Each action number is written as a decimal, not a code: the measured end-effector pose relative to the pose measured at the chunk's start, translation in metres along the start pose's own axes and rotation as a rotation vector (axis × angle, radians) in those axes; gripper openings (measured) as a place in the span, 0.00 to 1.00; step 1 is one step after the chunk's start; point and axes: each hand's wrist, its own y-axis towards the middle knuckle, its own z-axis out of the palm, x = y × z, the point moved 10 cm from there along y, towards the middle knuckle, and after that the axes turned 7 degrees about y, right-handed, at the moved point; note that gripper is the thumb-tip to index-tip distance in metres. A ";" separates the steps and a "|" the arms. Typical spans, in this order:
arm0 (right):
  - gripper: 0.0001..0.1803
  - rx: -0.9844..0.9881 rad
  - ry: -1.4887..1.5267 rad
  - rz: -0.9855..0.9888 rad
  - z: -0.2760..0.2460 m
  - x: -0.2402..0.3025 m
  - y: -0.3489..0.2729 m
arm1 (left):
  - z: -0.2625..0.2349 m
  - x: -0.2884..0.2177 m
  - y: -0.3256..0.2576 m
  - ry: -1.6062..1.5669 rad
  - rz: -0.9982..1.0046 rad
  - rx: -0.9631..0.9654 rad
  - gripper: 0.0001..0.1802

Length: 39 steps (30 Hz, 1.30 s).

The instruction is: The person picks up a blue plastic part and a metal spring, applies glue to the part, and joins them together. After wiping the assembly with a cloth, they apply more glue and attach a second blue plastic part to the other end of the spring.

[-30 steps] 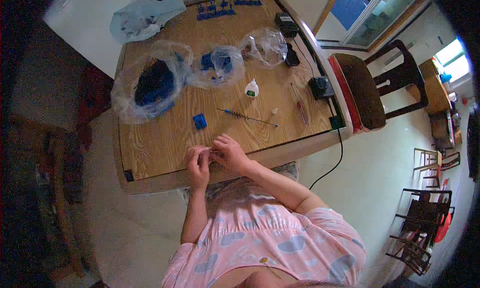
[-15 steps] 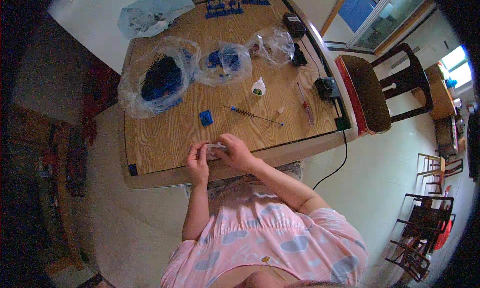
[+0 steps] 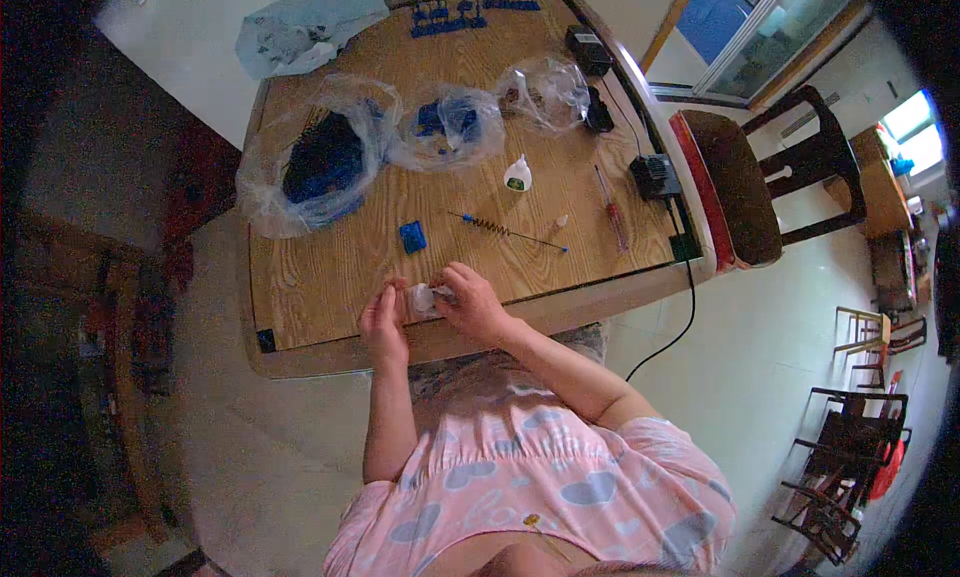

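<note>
At the table's near edge, my right hand [image 3: 468, 302] is closed on a crumpled white tissue [image 3: 422, 299], pinching its right side with the fingertips. My left hand [image 3: 381, 322] is just left of the tissue; its fingers are blurred, and I cannot tell whether they touch it. Just beyond my hands lies a small blue block [image 3: 412, 237]. A dark coil spring on a thin rod [image 3: 492, 226] with blue ends lies to the right of the block. Farther back stands a small white squeeze bottle [image 3: 517, 174], and a small white cap [image 3: 561, 221] sits near the rod's right end.
Clear bags [image 3: 318, 157] of dark and blue parts line the back left. A red-handled screwdriver [image 3: 613, 213] and a black power adapter [image 3: 655, 177] with a cable are at the right. Blue racks with upright springs [image 3: 447, 24] stand at the far edge. A chair [image 3: 735, 187] adjoins the right side.
My left hand has shifted slightly left and toward me, and its fingers have moved off the tissue's middle. More of the tissue shows between my hands. The things on the table have not moved.
</note>
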 end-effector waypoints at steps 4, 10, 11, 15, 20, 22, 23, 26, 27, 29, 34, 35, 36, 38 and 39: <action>0.14 0.017 0.044 0.021 0.002 -0.001 0.000 | -0.005 0.001 0.005 -0.063 0.001 0.021 0.10; 0.13 0.007 0.049 0.011 0.004 -0.002 0.001 | -0.005 -0.001 0.005 -0.071 -0.003 0.022 0.08; 0.13 0.000 0.035 0.001 0.003 -0.003 0.000 | -0.002 -0.004 0.003 -0.072 -0.003 0.024 0.08; 0.13 -0.001 0.036 0.006 0.006 -0.010 -0.001 | 0.001 -0.008 -0.001 -0.003 -0.021 0.001 0.06; 0.14 -0.029 0.012 -0.007 0.009 -0.021 -0.006 | 0.005 -0.013 -0.006 0.106 0.031 -0.012 0.04; 0.14 -0.013 0.021 -0.007 0.012 -0.020 -0.005 | 0.019 -0.021 -0.012 0.266 0.187 0.122 0.04; 0.14 -0.026 0.012 -0.005 0.011 -0.020 -0.006 | 0.023 -0.022 -0.013 0.265 0.186 0.125 0.04; 0.13 -0.023 0.016 0.010 0.005 -0.014 -0.004 | 0.036 -0.035 -0.021 0.411 0.262 0.146 0.04; 0.12 -0.004 0.033 0.022 0.003 -0.009 -0.002 | 0.042 -0.046 -0.025 0.561 0.359 0.147 0.05; 0.12 -0.001 0.062 0.030 0.002 -0.007 -0.001 | 0.047 -0.052 -0.029 0.711 0.457 0.146 0.05; 0.11 0.017 0.158 0.046 -0.004 -0.004 0.000 | 0.068 -0.064 -0.048 0.910 0.698 0.158 0.07; 0.11 0.025 0.168 0.036 -0.004 -0.003 0.001 | 0.067 -0.063 -0.047 0.909 0.698 0.160 0.07; 0.10 0.033 0.179 0.025 -0.003 -0.003 0.001 | 0.066 -0.058 -0.045 0.918 0.684 0.187 0.07; 0.10 0.002 0.205 0.057 -0.007 0.000 0.003 | 0.066 -0.055 -0.042 0.926 0.669 0.214 0.08; 0.09 -0.029 0.233 0.087 -0.009 0.000 0.004 | 0.069 -0.062 -0.046 0.933 0.761 0.212 0.07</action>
